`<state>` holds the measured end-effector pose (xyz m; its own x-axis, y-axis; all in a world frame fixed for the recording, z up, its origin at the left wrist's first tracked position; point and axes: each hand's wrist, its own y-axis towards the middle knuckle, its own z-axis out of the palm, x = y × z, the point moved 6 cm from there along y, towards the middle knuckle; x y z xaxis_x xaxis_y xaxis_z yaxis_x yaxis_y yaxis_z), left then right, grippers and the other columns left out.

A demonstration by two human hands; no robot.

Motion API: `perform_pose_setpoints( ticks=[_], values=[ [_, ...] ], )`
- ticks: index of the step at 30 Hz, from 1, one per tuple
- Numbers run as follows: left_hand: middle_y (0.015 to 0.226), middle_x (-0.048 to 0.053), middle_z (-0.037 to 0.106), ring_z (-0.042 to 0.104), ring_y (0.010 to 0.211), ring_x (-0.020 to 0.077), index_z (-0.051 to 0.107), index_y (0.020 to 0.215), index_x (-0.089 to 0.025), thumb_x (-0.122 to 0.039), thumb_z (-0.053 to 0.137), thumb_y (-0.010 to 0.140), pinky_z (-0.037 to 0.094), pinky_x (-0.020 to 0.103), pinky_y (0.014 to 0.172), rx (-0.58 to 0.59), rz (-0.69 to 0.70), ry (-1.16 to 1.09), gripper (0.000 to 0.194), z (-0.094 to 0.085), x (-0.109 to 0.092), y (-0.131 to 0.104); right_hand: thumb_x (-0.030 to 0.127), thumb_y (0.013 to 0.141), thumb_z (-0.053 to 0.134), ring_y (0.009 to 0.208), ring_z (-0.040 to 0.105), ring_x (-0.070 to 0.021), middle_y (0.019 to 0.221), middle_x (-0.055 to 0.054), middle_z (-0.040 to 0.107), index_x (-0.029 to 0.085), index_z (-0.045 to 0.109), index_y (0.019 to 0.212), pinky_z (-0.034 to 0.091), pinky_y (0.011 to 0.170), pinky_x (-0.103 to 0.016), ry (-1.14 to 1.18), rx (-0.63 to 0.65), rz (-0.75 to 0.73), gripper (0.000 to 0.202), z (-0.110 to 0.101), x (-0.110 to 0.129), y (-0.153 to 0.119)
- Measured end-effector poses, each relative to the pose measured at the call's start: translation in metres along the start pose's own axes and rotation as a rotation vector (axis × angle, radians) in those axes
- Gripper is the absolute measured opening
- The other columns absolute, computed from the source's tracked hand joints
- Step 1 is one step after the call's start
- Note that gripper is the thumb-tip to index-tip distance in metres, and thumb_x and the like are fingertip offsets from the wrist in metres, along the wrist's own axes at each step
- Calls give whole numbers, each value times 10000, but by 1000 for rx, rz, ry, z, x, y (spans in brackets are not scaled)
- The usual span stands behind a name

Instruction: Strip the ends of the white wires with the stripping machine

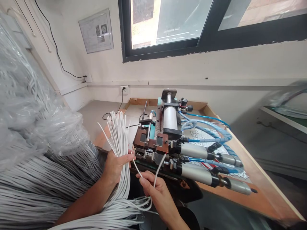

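Note:
My left hand (115, 167) is wrapped round an upright bundle of white cables (120, 137), its thumb across the front. To the right, my right hand (154, 188) has its thumb and fingers closed on a single white cable (136, 166), whose upper end is close to my left fingertips. Another white cable (158, 171) rises past my right hand to the front of the pneumatic machine (151, 140). Below both hands, loose lengths of cable spread toward the lower left.
Many grey cables (31, 191) and plastic-wrapped bundles (35, 121) fill the left side. Air cylinders (194, 150) and blue hoses (216, 123) extend right from the machine. A wooden edge (259, 172) borders the table. A shelf (285, 118) stands at right.

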<state>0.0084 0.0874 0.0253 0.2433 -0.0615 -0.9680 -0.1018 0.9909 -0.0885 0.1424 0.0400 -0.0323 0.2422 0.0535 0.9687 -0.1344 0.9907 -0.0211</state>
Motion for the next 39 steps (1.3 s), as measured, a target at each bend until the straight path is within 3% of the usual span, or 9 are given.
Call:
perform_pose_setpoints(
  ticks=[3,7,12,18,23,39],
  values=[
    [649,20,653,613,561,159,647,720,-122,-181,716,542,414,200,406,-12,-36,-2,200,-1,2,-1,400,701,633,496,344,-94,553,24,443,155,708,797,245,466,-227,0,-141,17,273,-11,-4,-2],
    [697,42,673,629,592,171,652,736,-113,-215,723,551,450,217,444,-15,-95,-13,224,-1,5,-2,428,688,642,454,300,-76,477,48,414,138,685,812,206,445,-213,210,-323,104,318,-15,-19,1],
    [698,61,684,623,585,170,658,763,-93,-234,725,563,480,242,476,-2,-117,-42,253,0,5,-4,431,668,655,394,265,-57,439,53,445,140,639,793,161,399,-196,462,-348,155,317,-2,-22,7],
    [648,49,681,621,558,167,663,749,-91,-216,710,580,482,238,469,-27,-123,-36,216,-3,7,-2,416,666,663,379,263,-50,432,55,480,162,576,765,168,389,-178,566,-358,166,286,4,-18,9],
    [692,46,694,619,554,159,656,735,-106,-202,723,553,481,233,461,-48,-132,-50,216,-2,6,-2,410,691,642,358,244,-36,412,61,472,162,563,763,134,379,-170,660,-289,213,270,12,-17,12],
    [657,32,668,606,534,151,654,751,-109,-213,718,547,465,226,450,-55,-101,-45,238,-4,7,-4,416,629,676,347,181,-30,372,89,379,157,561,703,117,363,-168,708,-210,267,293,21,-15,16]
  ],
)
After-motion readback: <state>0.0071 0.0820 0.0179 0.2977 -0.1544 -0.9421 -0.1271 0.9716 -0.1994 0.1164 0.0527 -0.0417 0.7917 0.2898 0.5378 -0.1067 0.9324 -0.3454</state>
